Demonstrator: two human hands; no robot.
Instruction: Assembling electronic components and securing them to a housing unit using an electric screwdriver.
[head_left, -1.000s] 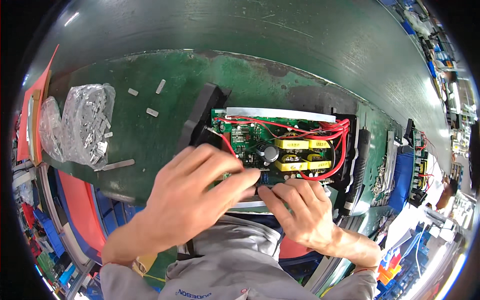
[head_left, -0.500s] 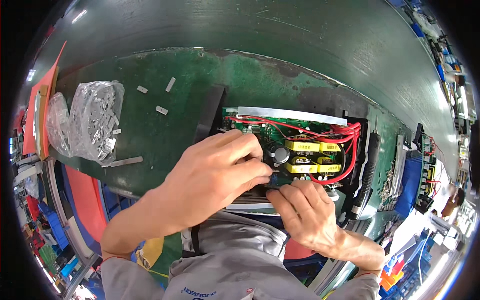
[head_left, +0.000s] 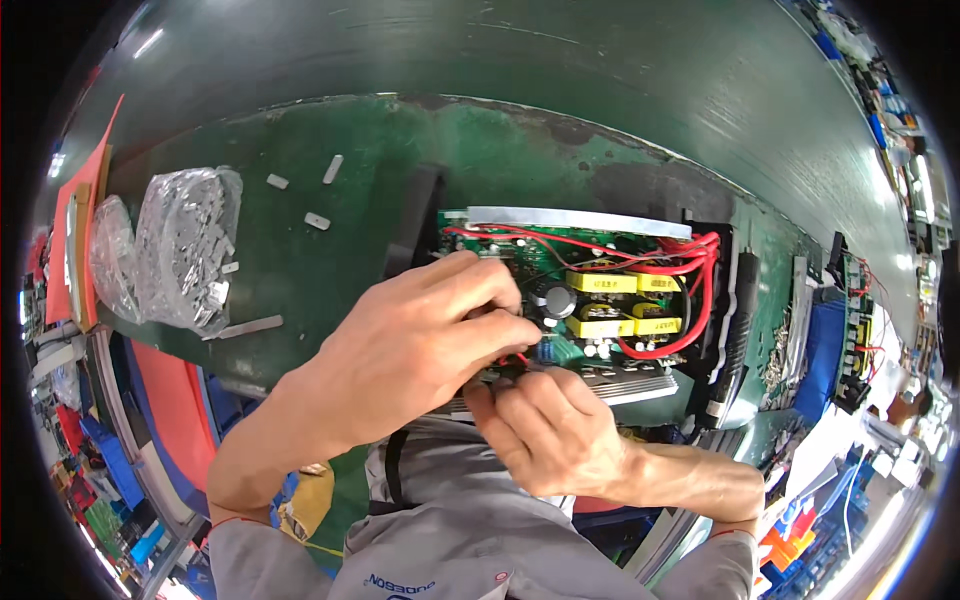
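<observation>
The left hand [head_left: 420,325] and right hand [head_left: 545,430] meet fingertip to fingertip over the near left corner of the board. Both have bent fingers, drawn into a pinch; a bit of red wire shows between them, but I cannot tell what either one grasps. The green tabletop [head_left: 300,280] spreads under everything, worn and grey along part of its far edge. The board [head_left: 555,243] lies at the tabletop's near edge, right of the middle, with a black plate [head_left: 710,300] at its right side and another, blurred, at its left. A clear bag [head_left: 185,250] of grey metal pieces sits by the tabletop's left end. The finned heat sink [head_left: 640,386] runs along the board's near edge, and a silver bar [head_left: 580,220] along its far edge. A black screwdriver [head_left: 735,340] lies just beside the right plate. Thick red wires [head_left: 690,262] loop round the board's right end, about four yellow transformers [head_left: 600,282]. Left of those stands a round capacitor [head_left: 560,301]. Three loose pieces [head_left: 317,221] lie toward the tabletop's far left corner
</observation>
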